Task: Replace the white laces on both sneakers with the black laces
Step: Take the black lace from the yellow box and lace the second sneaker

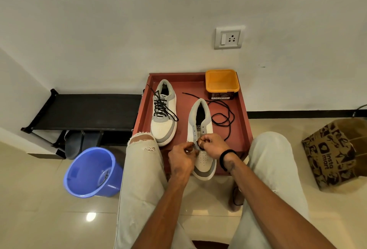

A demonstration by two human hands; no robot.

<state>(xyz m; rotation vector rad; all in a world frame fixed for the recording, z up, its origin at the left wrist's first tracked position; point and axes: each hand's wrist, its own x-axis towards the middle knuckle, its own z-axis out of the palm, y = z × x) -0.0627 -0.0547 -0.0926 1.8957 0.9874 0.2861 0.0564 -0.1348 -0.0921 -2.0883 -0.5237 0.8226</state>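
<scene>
Fingers of the right hand (213, 142) pinch the end of a black lace (223, 118) at the lowest eyelets of the near sneaker (202, 129), while the left hand (181, 158) curls against the other side of that shoe's eyelet row, its fingertips together there; whether it holds the lace or only the shoe edge I cannot tell. A black band circles the right wrist. The near sneaker lies on a red tray (241, 109) with its toe past the front edge, and the loose lace trails in loops beside it toward an orange-lidded tub (221, 81) in the far corner. The far sneaker (163, 112) sits to the left on the same tray, already threaded with black lace. A blue bucket (91, 171) stands on the floor at left, and a printed cardboard box (335, 153) sits at right.
</scene>
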